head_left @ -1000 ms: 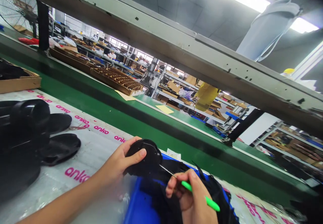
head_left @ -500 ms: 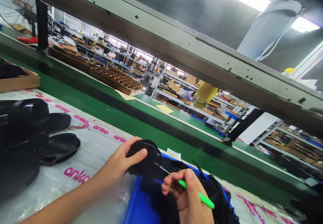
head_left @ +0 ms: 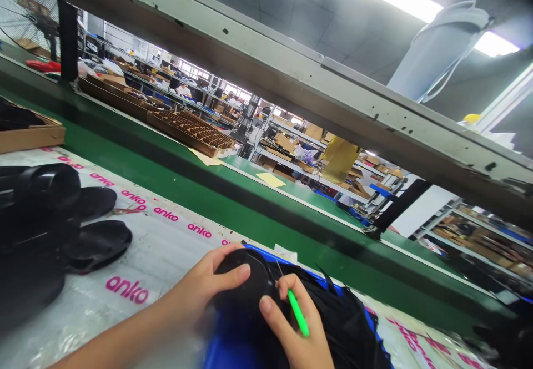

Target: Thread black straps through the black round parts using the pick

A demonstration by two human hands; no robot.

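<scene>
We judge the piece (head_left: 253, 290) unfinished.
Left hand (head_left: 210, 277) grips it, right hand (head_left: 314, 331) a tool (head_left: 298, 314); more pieces (head_left: 100, 241) lie near the desk's (head_left: 166, 263) far edge.

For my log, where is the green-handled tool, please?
Head view, low, right of centre: the green-handled tool is in the right hand, beside the black piece.
</scene>
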